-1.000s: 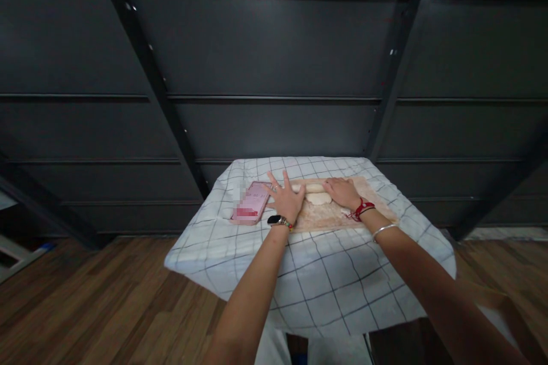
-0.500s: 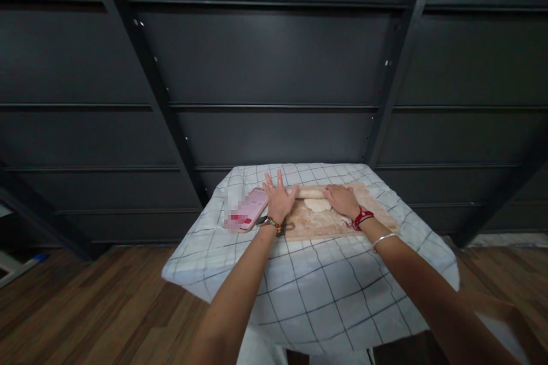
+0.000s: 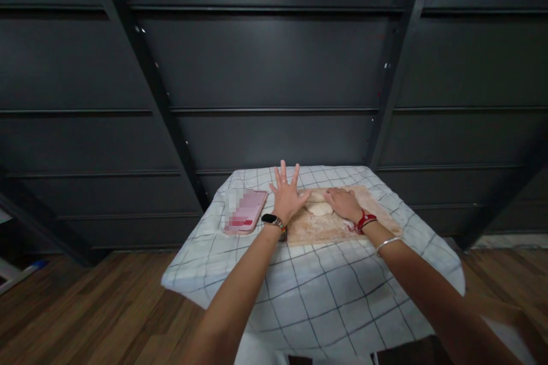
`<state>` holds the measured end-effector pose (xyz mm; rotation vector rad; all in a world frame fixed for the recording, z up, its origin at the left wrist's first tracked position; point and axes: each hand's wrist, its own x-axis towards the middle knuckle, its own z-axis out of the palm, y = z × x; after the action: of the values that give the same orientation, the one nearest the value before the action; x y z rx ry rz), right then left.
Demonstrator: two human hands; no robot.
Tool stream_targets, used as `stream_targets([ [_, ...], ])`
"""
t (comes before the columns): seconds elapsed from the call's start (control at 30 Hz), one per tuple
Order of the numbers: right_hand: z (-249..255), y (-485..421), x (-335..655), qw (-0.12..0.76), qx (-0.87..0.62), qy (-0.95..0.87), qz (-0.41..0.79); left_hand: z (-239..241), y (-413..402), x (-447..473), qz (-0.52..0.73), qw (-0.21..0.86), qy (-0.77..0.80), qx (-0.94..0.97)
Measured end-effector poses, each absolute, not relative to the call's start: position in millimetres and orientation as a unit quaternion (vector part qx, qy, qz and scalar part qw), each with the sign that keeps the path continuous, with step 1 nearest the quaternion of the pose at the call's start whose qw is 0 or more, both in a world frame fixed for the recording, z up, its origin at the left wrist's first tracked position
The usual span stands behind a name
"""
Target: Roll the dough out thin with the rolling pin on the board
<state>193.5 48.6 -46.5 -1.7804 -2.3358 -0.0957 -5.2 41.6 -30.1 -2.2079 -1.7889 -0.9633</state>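
Dark panelled wall (image 3: 274, 57) stood behind checked cloth (image 3: 308, 282) | your left hand (image 3: 289, 199) spread wide at the rolling pin's (image 3: 317, 198) left end | your right hand (image 3: 343, 203) covered its right end, grip unclear | dough (image 3: 320, 209) lay on the board (image 3: 319, 232), at the pin's near side

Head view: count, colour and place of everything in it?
Rolling pin: one, pale, across board
Dough: one, white, on board
Board: one, floured brown, on cloth
Phone: one, pink, on cloth, left
Cloth: one, white, dark-lined, under board
Wall: one, dark grey, behind
Floor: one, brown, below
Bar: one, white, left edge
Unclear items: several, mostly dark, bottom edge
Watch: one, black, left wrist
Bracelets: several, mixed colours, both wrists
Left hand: one, by pin's left end
Right hand: one, on pin
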Motion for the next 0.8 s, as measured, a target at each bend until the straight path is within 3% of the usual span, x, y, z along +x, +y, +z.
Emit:
stream_targets([
  [0.23, -46.1, 47.0, 192.8, 0.103, -0.609, -0.786, -0.03, -24.1, 34.8, 12.1, -0.299, 0.085, -0.575, -0.757],
  [0.57, -32.8, 52.2, 197.3, 0.09, -0.581, -0.809, 0.009, -23.9, 67.5, -0.5, -0.109, 0.027, -0.599, -0.793],
  [0.8, -21.8, 72.2, 190.9, 0.137, -0.581, -0.802, -0.003, -25.6, 112.7, -2.2, -0.007, -0.025, -0.624, -0.781],
])
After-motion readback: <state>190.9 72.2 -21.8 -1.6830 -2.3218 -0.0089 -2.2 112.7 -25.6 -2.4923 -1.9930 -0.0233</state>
